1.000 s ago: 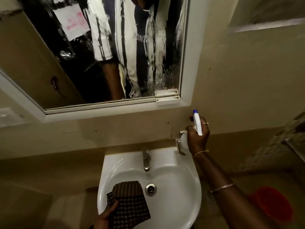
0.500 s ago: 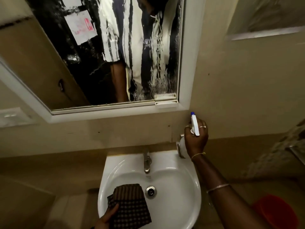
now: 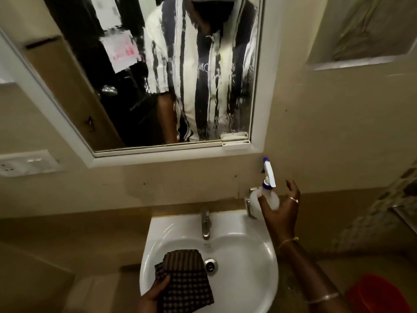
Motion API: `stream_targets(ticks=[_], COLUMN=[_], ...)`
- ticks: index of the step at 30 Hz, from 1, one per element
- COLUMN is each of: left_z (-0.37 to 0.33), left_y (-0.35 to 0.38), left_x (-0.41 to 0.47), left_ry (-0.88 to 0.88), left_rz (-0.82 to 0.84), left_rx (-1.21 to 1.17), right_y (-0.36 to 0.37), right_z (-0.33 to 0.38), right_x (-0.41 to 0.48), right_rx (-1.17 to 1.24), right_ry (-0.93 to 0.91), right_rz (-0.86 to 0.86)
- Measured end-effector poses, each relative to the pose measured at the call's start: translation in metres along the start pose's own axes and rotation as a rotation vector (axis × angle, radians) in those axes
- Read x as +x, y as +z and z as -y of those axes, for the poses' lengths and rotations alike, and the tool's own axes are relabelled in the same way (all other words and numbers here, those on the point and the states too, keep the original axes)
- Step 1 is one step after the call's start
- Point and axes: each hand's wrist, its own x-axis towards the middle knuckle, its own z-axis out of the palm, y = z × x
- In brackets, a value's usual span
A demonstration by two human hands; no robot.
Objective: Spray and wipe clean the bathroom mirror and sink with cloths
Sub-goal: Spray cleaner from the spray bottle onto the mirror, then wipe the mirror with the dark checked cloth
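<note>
The mirror (image 3: 158,75) in its white frame hangs above the white sink (image 3: 246,265); wet streaks run down its right side. A white spray bottle (image 3: 266,195) with a blue nozzle stands upright on a small metal shelf at the sink's back right corner. My right hand (image 3: 282,213) is spread open just in front of the bottle, fingers apart, thumb beside its body. My left hand (image 3: 155,294) holds a dark checked cloth (image 3: 185,283) over the left of the sink bowl, next to the drain (image 3: 211,266).
A chrome tap (image 3: 205,224) stands at the back of the sink. A white switch plate (image 3: 27,162) is on the left wall. A red bucket (image 3: 376,294) sits on the floor at lower right. A wall recess (image 3: 365,30) is at upper right.
My right hand has set the spray bottle down on the shelf and opened, letting it go. The view has tilted up, showing more of the mirror. The left hand still holds the cloth.
</note>
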Motion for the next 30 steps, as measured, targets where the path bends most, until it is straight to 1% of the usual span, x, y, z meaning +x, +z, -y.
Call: stream_targets(ticks=[1, 2, 3, 4, 5, 6, 7, 8, 9, 10, 11, 12, 13, 14, 15, 16, 17, 19, 20, 22, 23, 24, 25, 26, 27, 30], left_z=[-0.009, -0.011, -0.01, -0.016, -0.019, -0.023, -0.024, -0.027, -0.029, -0.032, -0.035, -0.037, -0.042, -0.044, -0.047, -0.052, -0.058, -0.062, -0.064, -0.074, -0.079, -0.084, -0.09, -0.097, -0.105, -0.127], left_y=[-0.01, -0.006, 0.005, 0.01, 0.009, 0.015, 0.015, 0.007, 0.008, 0.01, 0.011, 0.011, 0.007, 0.002, 0.003, 0.007, 0.01, 0.007, 0.006, 0.011, 0.009, 0.006, 0.005, 0.005, 0.008, 0.02], left_x=[-0.014, -0.019, -0.016, -0.019, -0.015, -0.021, -0.026, -0.032, -0.03, -0.031, -0.028, -0.026, -0.025, -0.023, -0.026, -0.037, -0.044, -0.043, -0.043, -0.046, -0.053, -0.059, -0.06, -0.063, -0.063, -0.07], left_ry=[-0.015, -0.024, -0.057, -0.02, -0.005, 0.005, 0.032, 0.053, 0.021, 0.009, 0.003, 0.03, 0.064, 0.118, 0.089, 0.057, 0.048, -0.008, -0.026, -0.125, -0.143, -0.136, -0.101, -0.074, -0.05, 0.008], left_rz=[0.047, 0.08, 0.034, 0.042, 0.033, 0.06, 0.141, 0.237, 0.254, 0.195, 0.184, 0.221, 0.233, 0.195, 0.245, 0.326, 0.349, 0.319, 0.316, 0.318, 0.362, 0.397, 0.416, 0.43, 0.431, 0.399], left_rx=[0.02, -0.037, -0.087, -0.064, -0.039, -0.029, -0.068, -0.068, -0.047, -0.011, 0.013, 0.042, 0.075, 0.115, 0.123, 0.162, 0.119, 0.165, 0.148, 0.06, 0.037, 0.023, 0.053, 0.089, 0.121, 0.144], right_y=[-0.008, -0.015, -0.021, -0.025, -0.029, -0.029, -0.027, -0.025, -0.021, -0.016, -0.012, -0.008, -0.003, 0.0, 0.001, 0.004, 0.003, 0.005, 0.005, 0.011, 0.012, 0.012, 0.013, 0.014, 0.014, 0.021], right_z=[0.003, 0.005, 0.006, 0.008, 0.009, 0.011, 0.013, 0.017, 0.024, 0.028, 0.036, 0.044, 0.053, 0.061, 0.071, 0.081, 0.088, 0.103, 0.108, 0.128, 0.139, 0.152, 0.154, 0.159, 0.161, 0.177], right_x=[-0.015, -0.032, -0.051, -0.072, -0.091, -0.109, -0.126, -0.141, -0.153, -0.162, -0.169, -0.174, -0.179, -0.184, -0.191, -0.197, -0.203, -0.213, -0.217, -0.218, -0.217, -0.218, -0.217, -0.214, -0.211, -0.2], right_rx=[0.014, 0.026, 0.037, 0.044, 0.074, 0.116, 0.161, 0.201, 0.244, 0.295, 0.374, 0.459, 0.556, 0.652, 0.725, 0.761, 0.799, 0.848, 0.861, 0.93, 0.98, 1.0, 0.942, 0.867, 0.845, 0.763], right_ry=[0.015, 0.022, 0.022, 0.02, 0.024, 0.066, 0.157, 0.291, 0.46, 0.653, 0.849, 1.005, 1.149, 1.244, 1.28, 1.243, 1.183, 1.038, 1.009, 0.993, 1.011, 1.016, 0.997, 0.972, 0.952, 0.886], right_rz=[-0.031, -0.06, -0.063, -0.027, 0.047, 0.148, 0.253, 0.354, 0.449, 0.536, 0.628, 0.727, 0.79, 0.829, 0.857, 0.889, 0.915, 1.002, 1.026, 1.036, 1.071, 1.135, 1.165, 1.155, 1.145, 1.022])
